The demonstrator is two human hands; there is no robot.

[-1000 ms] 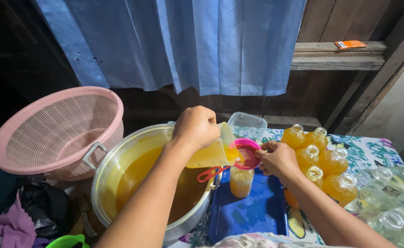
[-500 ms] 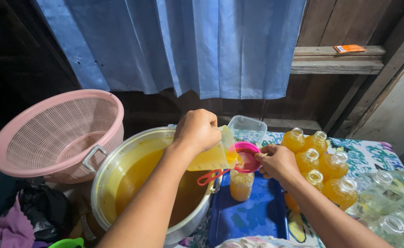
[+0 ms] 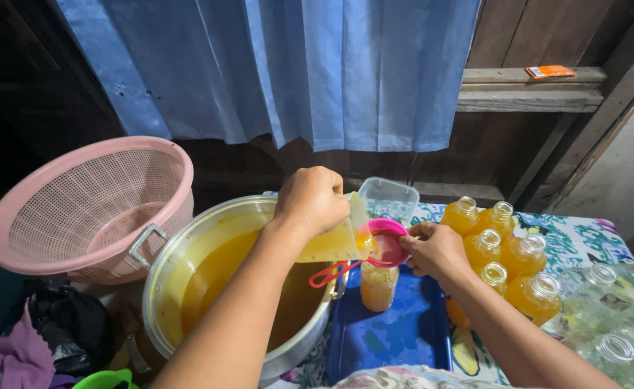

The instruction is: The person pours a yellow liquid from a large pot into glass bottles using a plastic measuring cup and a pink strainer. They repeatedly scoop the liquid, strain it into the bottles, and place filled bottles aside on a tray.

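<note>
My left hand (image 3: pixel 311 200) grips a clear plastic jug (image 3: pixel 337 241) of orange liquid, tilted so it pours into a pink funnel (image 3: pixel 385 243). My right hand (image 3: pixel 436 251) steadies the funnel on the mouth of a small bottle (image 3: pixel 378 285), which is partly filled and stands on a blue tray (image 3: pixel 403 335). A large metal pot (image 3: pixel 209 277) of the same orange liquid sits just left of the bottle, under my left forearm.
Several filled orange bottles (image 3: pixel 501 245) stand right of the tray, with empty clear bottles (image 3: pixel 619 302) further right. A pink basket (image 3: pixel 90 209) rests at the left. A clear plastic container (image 3: pixel 387 198) sits behind the funnel, before a blue curtain (image 3: pixel 295 72).
The jug has stayed tilted over the funnel, pouring. Both hands hold nearly the same places; the view has shifted slightly.
</note>
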